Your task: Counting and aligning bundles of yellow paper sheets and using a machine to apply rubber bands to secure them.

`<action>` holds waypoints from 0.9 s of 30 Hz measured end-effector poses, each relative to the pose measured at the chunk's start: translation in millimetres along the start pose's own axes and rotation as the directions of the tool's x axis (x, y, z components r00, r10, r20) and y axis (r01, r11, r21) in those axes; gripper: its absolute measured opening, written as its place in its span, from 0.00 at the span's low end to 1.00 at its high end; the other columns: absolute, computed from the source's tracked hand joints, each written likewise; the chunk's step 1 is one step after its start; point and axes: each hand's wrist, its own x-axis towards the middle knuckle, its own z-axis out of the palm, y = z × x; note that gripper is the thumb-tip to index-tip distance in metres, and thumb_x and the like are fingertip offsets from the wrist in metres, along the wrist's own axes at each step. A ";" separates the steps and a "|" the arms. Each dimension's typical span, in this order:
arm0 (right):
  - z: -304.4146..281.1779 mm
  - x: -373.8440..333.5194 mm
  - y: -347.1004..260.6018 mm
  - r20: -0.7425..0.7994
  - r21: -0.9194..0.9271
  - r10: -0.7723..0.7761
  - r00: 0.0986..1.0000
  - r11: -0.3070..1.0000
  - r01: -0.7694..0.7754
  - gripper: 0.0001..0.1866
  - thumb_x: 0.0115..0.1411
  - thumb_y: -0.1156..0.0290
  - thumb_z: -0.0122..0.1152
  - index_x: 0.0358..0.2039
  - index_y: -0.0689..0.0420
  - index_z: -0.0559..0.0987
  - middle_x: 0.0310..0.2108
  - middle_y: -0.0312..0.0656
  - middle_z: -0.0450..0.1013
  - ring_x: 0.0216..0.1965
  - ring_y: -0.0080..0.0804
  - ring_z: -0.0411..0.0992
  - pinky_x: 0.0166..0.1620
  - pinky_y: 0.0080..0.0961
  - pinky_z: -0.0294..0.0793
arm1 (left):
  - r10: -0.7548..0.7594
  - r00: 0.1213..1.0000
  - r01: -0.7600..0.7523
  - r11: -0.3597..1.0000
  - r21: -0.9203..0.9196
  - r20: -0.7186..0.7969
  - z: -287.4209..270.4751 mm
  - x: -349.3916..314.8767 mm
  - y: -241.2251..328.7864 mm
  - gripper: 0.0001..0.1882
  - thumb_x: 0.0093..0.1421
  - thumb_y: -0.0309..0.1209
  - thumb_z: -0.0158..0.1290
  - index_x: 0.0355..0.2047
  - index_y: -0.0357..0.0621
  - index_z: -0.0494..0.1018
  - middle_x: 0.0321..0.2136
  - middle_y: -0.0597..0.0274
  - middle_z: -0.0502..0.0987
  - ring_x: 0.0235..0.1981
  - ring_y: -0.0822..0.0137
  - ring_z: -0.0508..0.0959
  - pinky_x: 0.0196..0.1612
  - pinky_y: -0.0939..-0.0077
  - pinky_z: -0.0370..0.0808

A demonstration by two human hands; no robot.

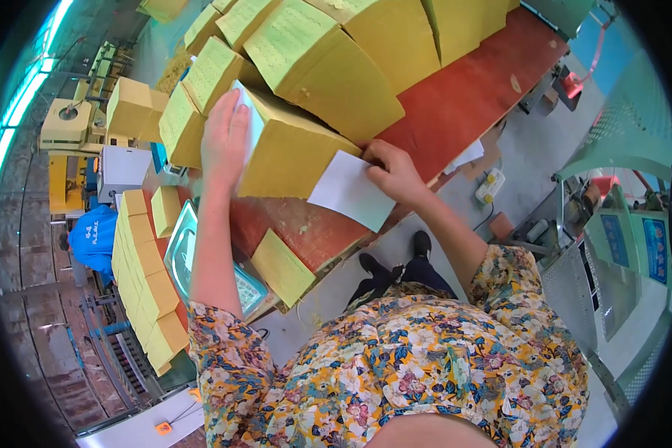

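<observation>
A thick stack of yellow paper (291, 158) stands on the red tabletop in front of me. My left hand (226, 138) lies along its left side, fingers stretched out flat over a white surface (254, 119) that looks like paper. At the stack's right end, my right hand (394, 172) pinches the edge of a white sheet of paper (353, 191) between thumb and curled fingers. That sheet spreads across the lower right corner of the stack and hangs past it. Whether both white parts belong to one sheet is hidden.
More big yellow paper stacks (313, 56) crowd the far side of the red table (470, 86). Nearer me are a yellow block (284, 267) and a green-rimmed tray-like item (183, 246). Yellow blocks (142, 261) line the left, beside a person in blue (95, 237). Machinery (620, 246) stands right.
</observation>
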 end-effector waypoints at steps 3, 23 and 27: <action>12.4 -24.4 -3.9 -0.135 0.041 -0.141 0.981 0.988 0.148 0.11 0.47 0.75 0.52 0.31 0.65 0.74 0.36 0.49 0.75 0.34 0.37 0.73 0.40 0.30 0.72 | -0.041 0.995 0.048 0.996 -0.077 0.087 -8.0 -7.7 13.3 0.24 0.68 0.40 0.44 0.57 0.35 0.68 0.58 0.49 0.69 0.60 0.53 0.67 0.64 0.66 0.60; 48.6 -163.3 -42.2 -0.108 0.838 0.645 0.757 0.469 -0.280 0.07 0.55 0.78 0.51 0.35 0.60 0.74 0.29 0.39 0.70 0.31 0.27 0.71 0.34 0.26 0.71 | -0.045 0.913 0.305 0.733 -0.607 0.405 -23.8 -107.7 23.8 0.34 0.70 0.44 0.38 0.68 0.35 0.49 0.66 0.48 0.56 0.66 0.57 0.60 0.66 0.64 0.59; 15.4 -226.3 -77.9 -0.363 0.774 0.629 0.687 0.615 -0.154 0.08 0.55 0.78 0.50 0.36 0.61 0.74 0.30 0.38 0.71 0.33 0.26 0.70 0.37 0.26 0.71 | -0.099 0.833 0.502 0.549 -0.668 0.544 9.2 -115.3 69.2 0.34 0.69 0.43 0.42 0.68 0.38 0.50 0.64 0.56 0.60 0.64 0.63 0.63 0.64 0.68 0.62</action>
